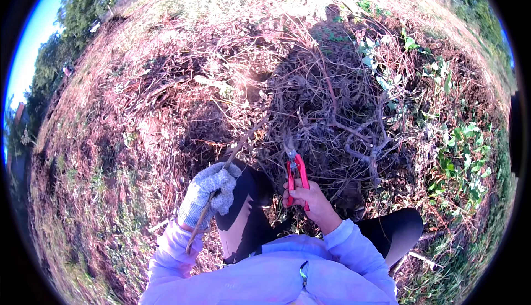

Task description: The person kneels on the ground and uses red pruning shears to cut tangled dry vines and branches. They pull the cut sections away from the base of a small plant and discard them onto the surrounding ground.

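My left hand (211, 191), in a grey knit work glove, is closed around a thin brown woody stem (240, 144). The stem slants from beside my left forearm up and to the right, towards the brush. Bare of any glove, my right hand (309, 199) grips red-handled pruning shears (299, 172) by the handles. Their blades point away from me, over a tangle of dry vines (311, 139); whether they touch a vine, I cannot tell. The stem's far end is lost among the dry growth.
A thick, forked dead branch (371, 151) lies to the right of the shears. Green leafy vines (460, 159) grow farther right. Dry weeds (153, 139) cover the ground at left. My bent knees flank the near brush, and trees (49, 56) stand at the far left edge.
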`<action>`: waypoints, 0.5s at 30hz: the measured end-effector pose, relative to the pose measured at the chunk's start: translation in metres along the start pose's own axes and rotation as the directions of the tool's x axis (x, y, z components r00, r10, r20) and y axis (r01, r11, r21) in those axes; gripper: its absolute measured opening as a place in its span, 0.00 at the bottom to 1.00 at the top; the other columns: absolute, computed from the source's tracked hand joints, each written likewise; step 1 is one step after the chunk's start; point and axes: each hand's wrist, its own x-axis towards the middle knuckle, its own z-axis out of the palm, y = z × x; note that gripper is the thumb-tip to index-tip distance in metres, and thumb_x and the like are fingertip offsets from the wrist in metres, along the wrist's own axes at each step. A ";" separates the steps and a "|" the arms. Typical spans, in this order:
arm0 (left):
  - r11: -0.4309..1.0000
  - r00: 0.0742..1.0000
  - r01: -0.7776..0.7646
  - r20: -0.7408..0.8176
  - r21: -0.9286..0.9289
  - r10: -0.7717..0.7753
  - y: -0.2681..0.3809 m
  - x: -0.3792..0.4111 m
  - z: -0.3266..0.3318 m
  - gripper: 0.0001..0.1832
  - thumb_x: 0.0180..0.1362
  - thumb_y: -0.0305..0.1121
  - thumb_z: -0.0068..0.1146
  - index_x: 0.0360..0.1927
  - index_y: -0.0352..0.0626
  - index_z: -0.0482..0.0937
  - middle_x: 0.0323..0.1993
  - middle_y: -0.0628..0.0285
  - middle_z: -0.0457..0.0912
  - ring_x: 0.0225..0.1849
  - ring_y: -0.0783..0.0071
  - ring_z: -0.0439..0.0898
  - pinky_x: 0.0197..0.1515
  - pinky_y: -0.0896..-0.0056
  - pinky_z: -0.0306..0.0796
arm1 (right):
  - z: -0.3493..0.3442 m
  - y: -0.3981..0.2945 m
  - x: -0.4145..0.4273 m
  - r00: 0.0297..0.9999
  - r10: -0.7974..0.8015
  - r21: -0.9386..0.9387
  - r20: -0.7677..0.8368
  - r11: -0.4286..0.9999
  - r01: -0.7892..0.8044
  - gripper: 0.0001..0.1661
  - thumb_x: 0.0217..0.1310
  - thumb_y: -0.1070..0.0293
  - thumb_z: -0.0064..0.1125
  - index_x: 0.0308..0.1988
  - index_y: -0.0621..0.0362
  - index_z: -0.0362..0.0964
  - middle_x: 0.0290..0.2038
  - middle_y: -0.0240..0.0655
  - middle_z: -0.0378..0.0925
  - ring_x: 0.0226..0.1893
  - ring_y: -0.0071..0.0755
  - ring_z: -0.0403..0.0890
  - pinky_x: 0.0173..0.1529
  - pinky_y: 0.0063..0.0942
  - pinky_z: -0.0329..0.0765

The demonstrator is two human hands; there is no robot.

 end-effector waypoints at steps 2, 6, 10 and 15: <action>1.000 1.000 0.004 0.003 0.017 -0.004 -0.005 0.000 -0.001 0.17 0.59 0.36 0.51 0.45 0.31 0.68 0.19 0.68 0.68 0.11 0.85 0.64 0.14 0.81 0.61 | -0.003 0.001 0.000 1.000 0.020 -0.012 -0.006 1.000 -0.020 0.17 0.51 0.69 0.55 0.41 0.68 0.69 0.29 0.38 0.76 0.29 0.34 0.80 0.33 0.31 0.78; 1.000 0.999 -0.030 -0.039 0.005 0.030 -0.008 -0.003 -0.002 0.17 0.59 0.36 0.52 0.44 0.32 0.68 0.18 0.68 0.68 0.11 0.84 0.64 0.14 0.81 0.61 | 0.003 -0.011 0.007 0.998 0.016 -0.015 -0.063 1.000 -0.017 0.17 0.51 0.69 0.55 0.40 0.68 0.69 0.26 0.37 0.74 0.26 0.33 0.78 0.30 0.32 0.77; 0.963 0.961 -0.264 -0.101 -0.062 0.257 0.014 -0.016 -0.034 0.15 0.58 0.34 0.54 0.44 0.35 0.69 0.21 0.65 0.72 0.12 0.82 0.67 0.13 0.82 0.61 | 0.005 -0.034 0.015 0.996 -0.086 0.064 -0.033 0.994 0.088 0.15 0.52 0.68 0.52 0.39 0.68 0.68 0.25 0.37 0.71 0.23 0.33 0.75 0.29 0.34 0.77; 0.788 0.746 -0.608 -0.273 0.094 0.608 0.051 -0.053 -0.067 0.16 0.62 0.33 0.49 0.48 0.33 0.70 0.31 0.59 0.79 0.12 0.86 0.66 0.13 0.84 0.62 | 0.007 -0.030 0.020 0.993 -0.117 0.005 -0.008 0.993 0.117 0.18 0.51 0.70 0.53 0.42 0.69 0.67 0.29 0.40 0.74 0.28 0.35 0.78 0.34 0.31 0.78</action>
